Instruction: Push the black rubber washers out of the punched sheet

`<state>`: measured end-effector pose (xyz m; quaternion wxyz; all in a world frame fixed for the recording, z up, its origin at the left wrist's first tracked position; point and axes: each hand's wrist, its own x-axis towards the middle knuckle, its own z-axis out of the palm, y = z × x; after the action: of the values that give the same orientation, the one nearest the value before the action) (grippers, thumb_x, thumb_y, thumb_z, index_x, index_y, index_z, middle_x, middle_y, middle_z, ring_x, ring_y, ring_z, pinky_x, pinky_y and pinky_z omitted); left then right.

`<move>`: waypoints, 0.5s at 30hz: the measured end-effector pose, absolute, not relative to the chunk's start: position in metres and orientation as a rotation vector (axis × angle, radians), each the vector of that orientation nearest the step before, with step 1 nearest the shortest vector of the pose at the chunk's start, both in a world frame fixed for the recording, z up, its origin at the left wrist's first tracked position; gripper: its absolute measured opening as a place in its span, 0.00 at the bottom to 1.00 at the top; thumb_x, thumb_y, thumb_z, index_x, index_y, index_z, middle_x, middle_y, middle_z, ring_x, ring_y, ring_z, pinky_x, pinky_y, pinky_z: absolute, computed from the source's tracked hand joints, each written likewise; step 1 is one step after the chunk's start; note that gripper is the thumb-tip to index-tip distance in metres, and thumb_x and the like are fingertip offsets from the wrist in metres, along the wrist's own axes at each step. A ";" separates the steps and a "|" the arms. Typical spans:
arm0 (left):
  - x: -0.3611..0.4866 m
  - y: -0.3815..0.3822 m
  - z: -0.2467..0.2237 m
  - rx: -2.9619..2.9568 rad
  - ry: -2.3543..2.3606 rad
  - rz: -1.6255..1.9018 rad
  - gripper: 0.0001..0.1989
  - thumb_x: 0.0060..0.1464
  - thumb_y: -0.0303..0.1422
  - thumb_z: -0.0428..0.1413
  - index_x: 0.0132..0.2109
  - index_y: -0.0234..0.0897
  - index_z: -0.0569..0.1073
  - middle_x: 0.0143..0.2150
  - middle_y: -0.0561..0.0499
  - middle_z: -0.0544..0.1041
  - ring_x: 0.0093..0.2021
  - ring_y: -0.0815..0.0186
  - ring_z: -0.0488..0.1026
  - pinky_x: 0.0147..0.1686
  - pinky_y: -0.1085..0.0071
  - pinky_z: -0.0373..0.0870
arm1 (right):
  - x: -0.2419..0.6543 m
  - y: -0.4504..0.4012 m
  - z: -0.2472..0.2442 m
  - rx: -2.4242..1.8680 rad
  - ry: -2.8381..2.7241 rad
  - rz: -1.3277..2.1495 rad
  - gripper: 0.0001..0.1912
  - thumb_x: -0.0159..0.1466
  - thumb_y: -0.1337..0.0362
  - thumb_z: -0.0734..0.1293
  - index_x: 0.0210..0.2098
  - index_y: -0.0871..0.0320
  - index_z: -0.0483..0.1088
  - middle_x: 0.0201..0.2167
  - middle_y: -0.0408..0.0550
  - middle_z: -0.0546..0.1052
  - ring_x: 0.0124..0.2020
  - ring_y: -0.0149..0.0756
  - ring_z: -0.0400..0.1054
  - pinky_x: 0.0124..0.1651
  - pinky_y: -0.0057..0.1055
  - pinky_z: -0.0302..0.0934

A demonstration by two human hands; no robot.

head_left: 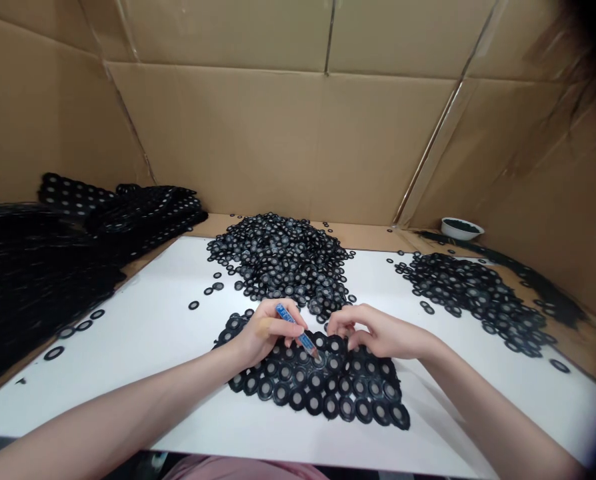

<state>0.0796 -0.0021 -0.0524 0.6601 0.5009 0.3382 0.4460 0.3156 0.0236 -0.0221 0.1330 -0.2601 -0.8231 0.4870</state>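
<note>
Right now, the left hand (263, 332) clamps its fingers on a blue syringe (296, 328), tip against a black mesh washer (319, 361). The right hand (378, 333) hovers just beside, fingers loosely apart.

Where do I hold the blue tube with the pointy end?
Hold the blue tube around its middle, from above, as the left hand does: it is long and thin, and its narrow tip points down at the black rings.

The left hand (268, 331) is pinching, curled inward, while the right hand (378, 331) is hovering beside it, half-open.
</note>
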 end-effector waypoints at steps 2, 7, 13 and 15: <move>0.080 -0.003 -0.051 1.143 0.772 1.006 0.02 0.39 0.24 0.61 0.26 0.29 0.75 0.22 0.50 0.75 0.20 0.74 0.65 0.20 0.78 0.58 | 0.316 0.024 -0.022 -0.752 -2.376 1.439 0.28 0.43 0.82 0.51 0.37 0.59 0.69 0.33 0.44 0.67 0.34 0.29 0.63 0.34 0.21 0.63; 0.079 -0.003 -0.049 1.134 0.790 1.011 0.03 0.39 0.23 0.61 0.27 0.29 0.75 0.23 0.49 0.76 0.20 0.73 0.66 0.21 0.78 0.58 | 0.318 0.025 -0.021 -0.790 -2.362 1.494 0.30 0.41 0.82 0.51 0.39 0.59 0.69 0.35 0.45 0.68 0.36 0.30 0.64 0.36 0.23 0.64; 0.081 -0.004 -0.045 1.089 0.792 1.020 0.03 0.38 0.24 0.61 0.26 0.29 0.75 0.23 0.48 0.76 0.21 0.73 0.67 0.20 0.79 0.58 | 0.320 0.025 -0.020 -0.768 -2.363 1.492 0.31 0.41 0.82 0.51 0.39 0.59 0.69 0.37 0.45 0.69 0.37 0.31 0.65 0.36 0.23 0.65; 0.082 -0.005 -0.043 1.068 0.796 1.026 0.04 0.37 0.24 0.61 0.25 0.29 0.75 0.22 0.48 0.76 0.20 0.72 0.67 0.20 0.79 0.58 | 0.321 0.024 -0.019 -0.738 -2.365 1.495 0.31 0.42 0.83 0.51 0.40 0.59 0.70 0.37 0.46 0.69 0.37 0.31 0.65 0.36 0.23 0.65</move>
<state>0.0817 -0.0048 -0.0434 0.6671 0.4734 0.3526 0.4545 0.3209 0.0244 -0.0191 0.1238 -0.2532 -0.8110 0.5127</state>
